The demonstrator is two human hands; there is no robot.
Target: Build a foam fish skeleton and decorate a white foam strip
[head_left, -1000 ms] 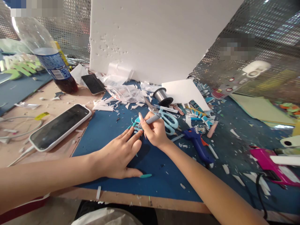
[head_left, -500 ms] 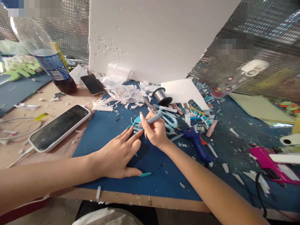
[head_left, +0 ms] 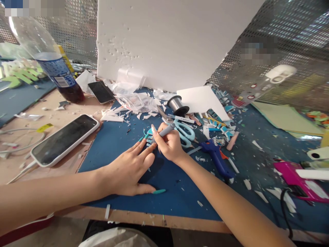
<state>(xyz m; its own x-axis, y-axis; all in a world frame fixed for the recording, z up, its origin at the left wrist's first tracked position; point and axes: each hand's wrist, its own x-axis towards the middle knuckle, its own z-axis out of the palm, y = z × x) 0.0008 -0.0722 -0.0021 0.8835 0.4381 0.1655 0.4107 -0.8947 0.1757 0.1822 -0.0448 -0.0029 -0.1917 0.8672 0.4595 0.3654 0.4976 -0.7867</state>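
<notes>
My left hand [head_left: 133,163] lies flat on the blue mat [head_left: 102,154], palm down, its thumb spread away from the fingers. Its fingertips press at the edge of a small light-blue and white piece [head_left: 149,139], which the hands partly cover. A grey pen-shaped tool [head_left: 167,130] is pinched in my right hand [head_left: 171,142], pointing down at that piece; its tip is hidden. Just beyond the right hand are light-blue scissors [head_left: 185,132] and a white marker [head_left: 181,118]. A dark-blue glue gun [head_left: 217,157] rests to the right.
A wire spool [head_left: 177,104], clear plastic bags [head_left: 136,102] and many foam scraps lie behind the hands. At left are a white-cased phone [head_left: 65,140], a dark phone [head_left: 101,92] and a cola bottle [head_left: 56,70]. A pink device [head_left: 299,180] lies right; a white foam board [head_left: 164,44] stands behind.
My right hand and the grey tool have shifted slightly to the left and tilted a little. The left hand stays in place on the mat.
</notes>
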